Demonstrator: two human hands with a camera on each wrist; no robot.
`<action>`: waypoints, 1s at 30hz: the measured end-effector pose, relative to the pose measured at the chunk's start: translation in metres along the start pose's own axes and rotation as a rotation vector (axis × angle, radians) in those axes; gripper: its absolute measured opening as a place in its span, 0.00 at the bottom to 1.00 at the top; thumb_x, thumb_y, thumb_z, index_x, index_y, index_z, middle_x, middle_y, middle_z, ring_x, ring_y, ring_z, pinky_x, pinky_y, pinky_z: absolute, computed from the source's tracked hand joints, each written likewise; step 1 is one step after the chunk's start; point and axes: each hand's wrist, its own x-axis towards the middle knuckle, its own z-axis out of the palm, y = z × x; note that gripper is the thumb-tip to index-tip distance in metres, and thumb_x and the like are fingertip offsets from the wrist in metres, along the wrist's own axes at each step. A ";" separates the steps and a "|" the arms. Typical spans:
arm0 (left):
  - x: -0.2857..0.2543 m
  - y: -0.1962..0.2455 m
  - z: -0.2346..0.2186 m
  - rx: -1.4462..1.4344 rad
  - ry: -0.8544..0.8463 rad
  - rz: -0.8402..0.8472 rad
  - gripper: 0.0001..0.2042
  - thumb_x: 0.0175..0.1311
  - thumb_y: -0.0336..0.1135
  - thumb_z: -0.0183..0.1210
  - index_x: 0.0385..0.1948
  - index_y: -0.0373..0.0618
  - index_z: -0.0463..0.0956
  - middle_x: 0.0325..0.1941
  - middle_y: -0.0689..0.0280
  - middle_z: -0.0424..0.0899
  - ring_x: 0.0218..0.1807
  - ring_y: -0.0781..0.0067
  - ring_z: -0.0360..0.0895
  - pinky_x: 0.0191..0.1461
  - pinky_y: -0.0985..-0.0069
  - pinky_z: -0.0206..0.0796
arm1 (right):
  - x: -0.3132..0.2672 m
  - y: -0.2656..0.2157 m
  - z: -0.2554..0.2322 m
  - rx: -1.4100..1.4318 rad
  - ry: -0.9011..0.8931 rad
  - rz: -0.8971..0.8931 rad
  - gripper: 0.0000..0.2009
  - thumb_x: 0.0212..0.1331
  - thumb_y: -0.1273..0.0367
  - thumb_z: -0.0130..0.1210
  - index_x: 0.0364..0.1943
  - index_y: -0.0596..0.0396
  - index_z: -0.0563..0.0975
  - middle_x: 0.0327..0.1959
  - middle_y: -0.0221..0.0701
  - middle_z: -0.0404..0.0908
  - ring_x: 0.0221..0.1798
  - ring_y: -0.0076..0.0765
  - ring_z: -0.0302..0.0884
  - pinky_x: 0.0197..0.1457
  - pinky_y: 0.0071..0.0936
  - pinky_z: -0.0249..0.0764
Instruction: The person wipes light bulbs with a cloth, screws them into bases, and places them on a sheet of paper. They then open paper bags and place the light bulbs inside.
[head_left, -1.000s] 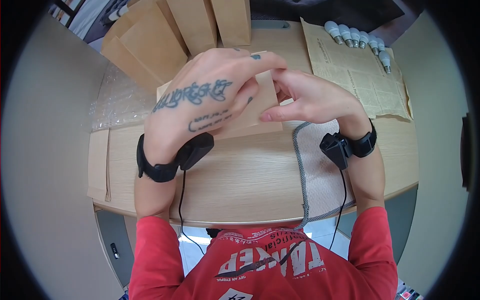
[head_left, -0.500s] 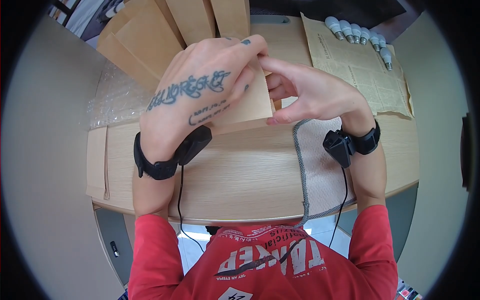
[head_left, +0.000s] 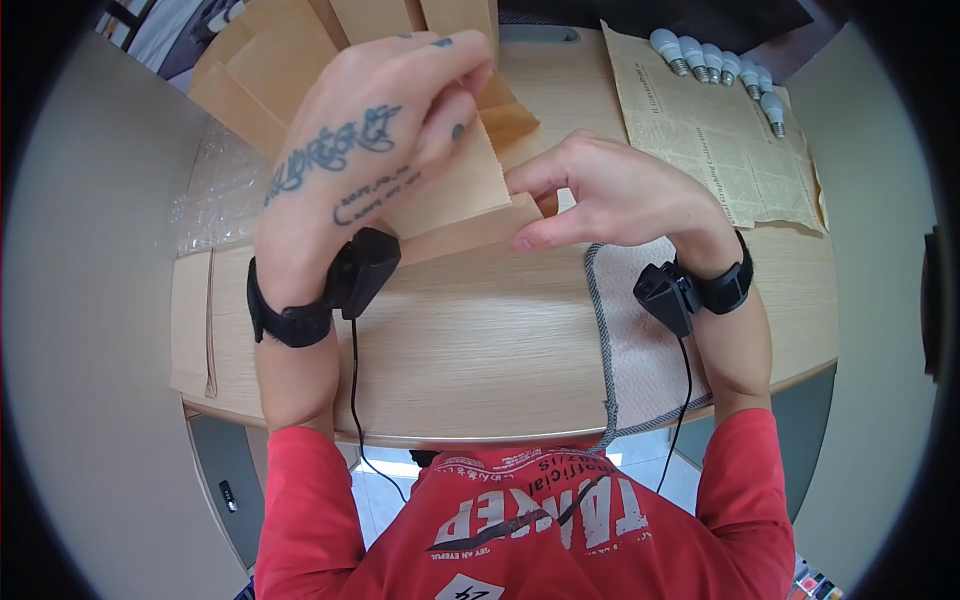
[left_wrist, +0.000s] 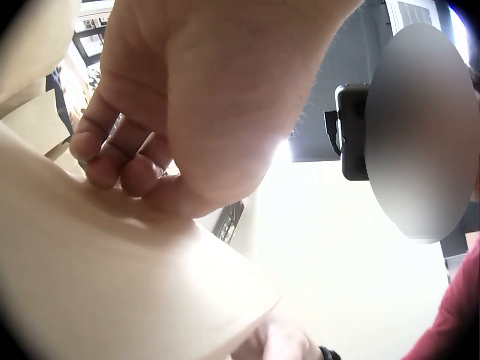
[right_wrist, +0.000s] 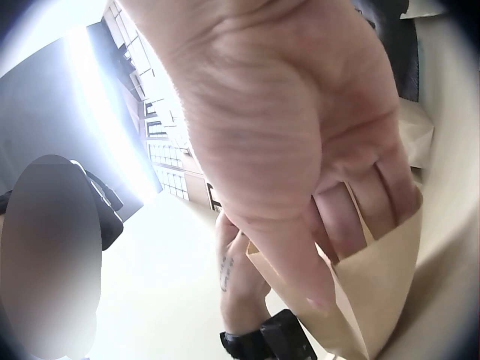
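Note:
A brown paper bag [head_left: 455, 205] is held over the table between both hands, its mouth spread toward the right. My left hand [head_left: 370, 140], tattooed on the back, pinches the bag's upper side; in the left wrist view the thumb and fingertips meet at the paper [left_wrist: 112, 262]. My right hand [head_left: 630, 190] is at the mouth, its fingers reaching inside and its thumb [head_left: 540, 232] along the near edge. The right wrist view shows these fingers partly hidden behind the bag's wall [right_wrist: 382, 277].
Several brown paper bags [head_left: 280, 70] stand at the back left, near bubble wrap [head_left: 215, 190]. A flat folded bag [head_left: 190, 320] lies at the left edge. Several light bulbs [head_left: 712, 62] sit on printed paper [head_left: 690, 150] at the back right. A bordered cloth [head_left: 650, 340] lies at front right.
My left hand has moved left and toward the back, drawing the bag's upper side away. The mouth has widened, and the right fingers now reach inside it.

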 end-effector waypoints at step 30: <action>-0.003 0.004 0.013 -0.009 -0.119 -0.020 0.04 0.54 0.21 0.52 0.29 0.41 0.71 0.24 0.58 0.71 0.29 0.57 0.72 0.33 0.67 0.64 | -0.037 0.152 -0.078 -0.212 1.029 0.438 0.25 0.60 0.52 0.58 0.54 0.57 0.80 0.52 0.43 0.82 0.56 0.38 0.78 0.61 0.32 0.71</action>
